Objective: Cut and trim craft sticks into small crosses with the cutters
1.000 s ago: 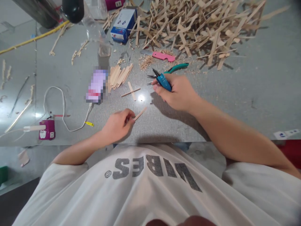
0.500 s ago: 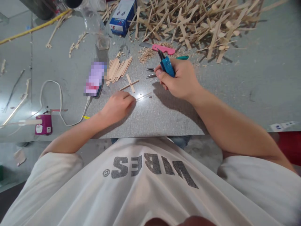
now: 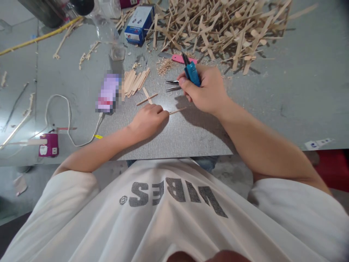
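Left hand (image 3: 151,120) holds a stick (image 3: 177,110) (wooden), right hand (image 3: 207,87) a blue tool (image 3: 192,73).

Slim wooden stick (image 3: 177,110) near blue-and-black tool (image 3: 192,74)

Pile of wooden sticks (image 3: 212,34), 1 o'clock: cut by top edge. Phone (image 3: 108,91), 10 o'clock: screen pixelated, unreadable. Blue box (image 3: 139,23), 11 o'clock: print too small to read. Left hand (image 3: 151,120) hides 9-o'clock end of thin stick (image 3: 177,111). Right hand (image 3: 205,89) covers lower end of blue tool (image 3: 193,74), most of silver-tipped tool (image 3: 173,82); whether latter is gripped, cannot tell. Red object (image 3: 334,169), past 3: cut by right edge.
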Tool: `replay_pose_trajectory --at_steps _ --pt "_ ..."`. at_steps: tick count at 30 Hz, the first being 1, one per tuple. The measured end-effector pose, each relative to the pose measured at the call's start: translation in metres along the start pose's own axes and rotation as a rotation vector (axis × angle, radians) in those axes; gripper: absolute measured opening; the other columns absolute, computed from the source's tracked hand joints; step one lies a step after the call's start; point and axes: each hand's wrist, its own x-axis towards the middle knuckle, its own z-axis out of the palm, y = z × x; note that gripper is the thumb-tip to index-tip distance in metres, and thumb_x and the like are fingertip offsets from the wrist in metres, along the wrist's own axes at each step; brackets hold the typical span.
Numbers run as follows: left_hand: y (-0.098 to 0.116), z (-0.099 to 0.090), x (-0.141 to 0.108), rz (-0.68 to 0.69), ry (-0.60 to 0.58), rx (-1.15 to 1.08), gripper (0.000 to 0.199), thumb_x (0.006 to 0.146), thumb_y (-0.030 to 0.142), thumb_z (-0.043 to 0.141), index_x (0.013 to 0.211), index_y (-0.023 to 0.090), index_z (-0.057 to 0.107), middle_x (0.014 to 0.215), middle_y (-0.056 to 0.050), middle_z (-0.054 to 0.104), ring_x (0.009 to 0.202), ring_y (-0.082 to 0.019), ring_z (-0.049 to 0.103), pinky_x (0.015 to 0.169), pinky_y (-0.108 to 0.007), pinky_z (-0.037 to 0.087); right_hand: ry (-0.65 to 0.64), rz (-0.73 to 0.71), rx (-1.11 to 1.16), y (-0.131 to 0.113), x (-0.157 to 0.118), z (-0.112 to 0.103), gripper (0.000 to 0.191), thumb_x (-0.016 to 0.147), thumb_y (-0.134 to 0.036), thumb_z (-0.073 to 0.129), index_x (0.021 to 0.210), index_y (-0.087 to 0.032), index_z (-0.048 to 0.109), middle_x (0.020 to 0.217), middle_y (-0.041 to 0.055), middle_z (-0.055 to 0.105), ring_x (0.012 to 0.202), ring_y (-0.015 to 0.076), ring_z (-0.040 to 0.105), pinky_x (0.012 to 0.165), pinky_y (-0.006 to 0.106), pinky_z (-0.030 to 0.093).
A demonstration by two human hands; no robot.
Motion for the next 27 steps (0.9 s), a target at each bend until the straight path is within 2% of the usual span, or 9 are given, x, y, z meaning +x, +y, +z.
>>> replay_pose_trajectory --at_steps 4,7,10,12,15,19,21,24,27 --pt "0.001 -0.012 0.015 -0.248 0.003 0.041 0.038 0.107 0.009 0.047 0.118 0.01 0.083 0.108 -0.024 0.081 0.101 -0.034 0.078 0.093 -0.051 0.06 -0.007 -0.02 -0.029 -0.001 0.0 -0.001 0.049 0.1 -0.077 0.078 0.09 -0.031 0.07 0.07 0.0002 0.061 0.068 0.0224 0.061 0.063 0.041 0.053" --pt "0.005 -0.023 0.012 -0.219 -0.057 -0.024 0.037 0.107 0.014 0.049 0.125 0.011 0.081 0.11 -0.02 0.083 0.099 -0.031 0.078 0.09 -0.045 0.059 -0.008 -0.003 -0.02 -0.003 0.001 -0.001 0.047 0.1 -0.075 0.079 0.088 -0.031 0.068 0.069 0.0 0.059 0.065 0.0221 0.059 0.062 0.041 0.05" --pt "0.011 -0.031 -0.009 -0.197 -0.131 -0.207 0.043 0.107 0.02 0.051 0.143 0.015 0.074 0.101 -0.012 0.084 0.09 -0.026 0.078 0.084 -0.039 0.056 -0.009 0.007 0.006 -0.005 0.001 -0.002 0.048 0.099 -0.074 0.08 0.085 -0.031 0.066 0.067 -0.0002 0.058 0.064 0.0226 0.059 0.064 0.042 0.05" --pt "0.014 -0.034 -0.024 -0.195 -0.184 -0.282 0.045 0.104 0.018 0.051 0.142 0.018 0.075 0.101 -0.01 0.084 0.088 -0.024 0.078 0.081 -0.036 0.054 -0.015 -0.002 0.017 -0.007 0.0 -0.002 0.047 0.101 -0.073 0.079 0.084 -0.031 0.065 0.068 0.0003 0.059 0.067 0.0235 0.06 0.067 0.043 0.051" --pt "0.016 -0.036 -0.039 -0.22 -0.214 -0.302 0.042 0.104 0.02 0.05 0.137 0.019 0.076 0.099 -0.009 0.084 0.085 -0.024 0.078 0.079 -0.035 0.052 -0.024 -0.011 0.003 -0.008 -0.003 -0.001 0.043 0.102 -0.069 0.079 0.087 -0.031 0.066 0.068 0.0008 0.06 0.073 0.0245 0.061 0.071 0.044 0.053" --pt "0.015 -0.036 -0.043 -0.266 -0.257 -0.258 0.046 0.107 0.026 0.049 0.147 0.018 0.07 0.099 -0.009 0.085 0.082 -0.026 0.079 0.074 -0.035 0.05 -0.04 0.001 -0.021 -0.01 -0.005 0.0 0.038 0.101 -0.067 0.081 0.09 -0.033 0.068 0.068 0.0013 0.06 0.076 0.0265 0.061 0.076 0.047 0.055" --pt "0.011 -0.037 -0.041 -0.255 -0.283 -0.226 0.047 0.105 0.027 0.052 0.149 0.018 0.069 0.098 -0.01 0.085 0.081 -0.028 0.078 0.073 -0.036 0.05 -0.036 0.011 -0.029 -0.01 -0.005 0.001 0.037 0.1 -0.066 0.082 0.089 -0.035 0.067 0.068 0.0011 0.06 0.074 0.0262 0.059 0.075 0.048 0.054" --pt "-0.001 -0.036 -0.035 -0.143 -0.261 -0.202 0.048 0.102 0.03 0.059 0.147 0.02 0.071 0.094 -0.008 0.083 0.084 -0.029 0.077 0.08 -0.04 0.054 -0.034 0.023 -0.039 -0.009 -0.003 0.0 0.038 0.1 -0.066 0.08 0.085 -0.034 0.065 0.069 0.0014 0.059 0.07 0.0246 0.057 0.072 0.049 0.053" --pt "-0.017 -0.031 -0.031 0.017 -0.159 -0.191 0.053 0.103 0.037 0.062 0.154 0.025 0.07 0.113 -0.012 0.079 0.106 -0.033 0.076 0.096 -0.045 0.056 -0.055 0.022 -0.051 -0.008 -0.003 0.0 0.04 0.103 -0.068 0.074 0.085 -0.033 0.065 0.068 0.0026 0.061 0.065 0.0241 0.058 0.072 0.05 0.054"
